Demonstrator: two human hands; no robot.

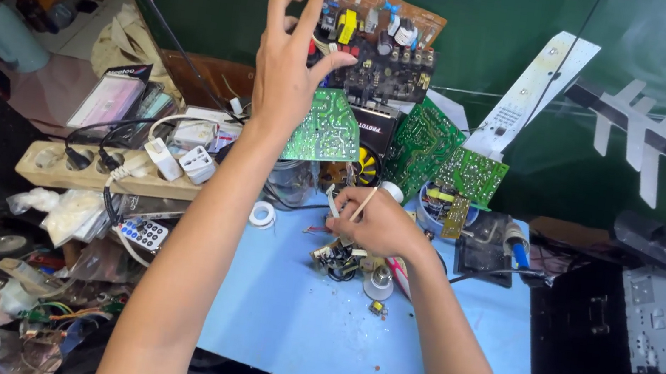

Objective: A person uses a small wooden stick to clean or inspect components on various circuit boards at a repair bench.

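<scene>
Blue table [306, 329]: the work surface I see below both hands. Brown circuit board [378, 43], the largest part in play, stands propped at the table's far edge; my left hand [285, 65] reaches up to it, grip half open, fingers spread, thumb on the board's dark lower section, not closed around it. Green circuit boards [407, 141] lean just right of that grip. My right hand [375, 223] rests low on the table, grip closed on thin pale sticks [361, 204]. Directly under this grip lies a small wired component [338, 258], with a white bulb base [378, 283] beside it.
</scene>
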